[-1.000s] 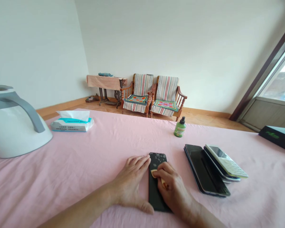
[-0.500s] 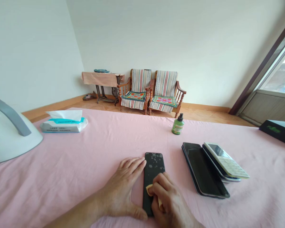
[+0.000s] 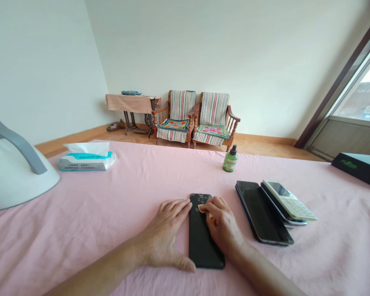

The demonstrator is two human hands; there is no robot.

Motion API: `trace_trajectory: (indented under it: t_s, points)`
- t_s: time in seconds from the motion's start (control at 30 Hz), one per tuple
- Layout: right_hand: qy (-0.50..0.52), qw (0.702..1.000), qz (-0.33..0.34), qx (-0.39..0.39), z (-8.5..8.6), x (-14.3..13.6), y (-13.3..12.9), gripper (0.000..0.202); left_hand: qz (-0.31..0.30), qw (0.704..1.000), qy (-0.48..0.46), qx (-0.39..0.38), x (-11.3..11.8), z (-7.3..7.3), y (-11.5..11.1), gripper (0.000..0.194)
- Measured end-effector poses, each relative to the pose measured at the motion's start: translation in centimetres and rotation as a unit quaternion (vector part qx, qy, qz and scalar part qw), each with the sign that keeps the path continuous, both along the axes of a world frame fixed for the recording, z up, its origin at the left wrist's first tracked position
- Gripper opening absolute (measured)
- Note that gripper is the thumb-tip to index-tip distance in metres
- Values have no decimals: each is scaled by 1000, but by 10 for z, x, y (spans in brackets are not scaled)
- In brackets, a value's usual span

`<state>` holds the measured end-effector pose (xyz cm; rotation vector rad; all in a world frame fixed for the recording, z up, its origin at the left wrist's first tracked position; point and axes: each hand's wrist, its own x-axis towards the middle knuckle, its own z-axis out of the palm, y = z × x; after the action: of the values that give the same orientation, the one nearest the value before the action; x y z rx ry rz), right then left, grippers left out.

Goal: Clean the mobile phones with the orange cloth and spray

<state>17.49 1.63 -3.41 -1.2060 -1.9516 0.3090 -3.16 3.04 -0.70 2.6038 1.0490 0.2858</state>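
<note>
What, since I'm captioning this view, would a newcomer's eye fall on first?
Probably the lower centre, where the left hand steadies a black phone and the right hand presses a yellowish cloth onto it. Next, perhaps, the piled phones to the right, and the big white kettle cut off by the left edge.

Hands (image 3: 194, 230) — cloth (image 3: 201, 208) on black phone (image 3: 203, 242)

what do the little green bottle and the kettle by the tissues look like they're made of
The green bottle: probably translucent plastic, lightly glossy, as light shows through its sides.

The kettle: likely smooth plastic, satin white with a grey handle, judging by its soft sheen; coated metal is possible.
</note>
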Motion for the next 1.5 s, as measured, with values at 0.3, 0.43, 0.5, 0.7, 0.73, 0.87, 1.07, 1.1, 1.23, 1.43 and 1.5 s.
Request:
trace_trajectory:
  t_s: [0.3, 0.43, 0.5, 0.7, 0.73, 0.87, 1.07, 1.1, 1.23, 1.43, 1.5]
  points:
    - [18, 999, 47, -10, -1, -6, -10, 27, -7, 1000, 9, 14, 2, 7, -5, 112]
    - [29, 999, 15, 12, -2, -5, -1, 33, -4, 1000, 14, 14, 4, 9, -7, 112]
    - [26, 999, 11, 18, -3, -3, 3, 33, -10, 1000, 12, 15, 4, 9, -6, 112]
    - [31, 999, 6, 24, -5, -3, 3, 32, -9, 1000, 0, 11, 1, 6, -4, 113]
    - [32, 999, 6, 22, -4, -4, 1, 31, -9, 1000, 1, 7, 1, 6, -4, 113]
    - [29, 999, 29, 7, 2, -8, -10, 26, -8, 1000, -5, 3, 0, 3, -4, 113]
    - [25, 999, 42, 6, 4, -3, -3, 37, -8, 1000, -8, 7, 2, 6, -5, 113]
    - [21, 999, 33, 16, 4, -1, 1, 41, -7, 1000, -7, 4, 2, 8, -6, 114]
    - [12, 999, 23, 25, 2, 1, 5, 41, -8, 1000, -8, -2, 3, 10, -7, 116]
    - [10, 999, 41, -14, 4, -7, -11, 30, -11, 1000, -8, -5, 0, 6, -6, 117]
    - [7, 1000, 29, -8, 4, -5, -8, 33, -12, 1000, -14, -5, 0, 6, -7, 116]
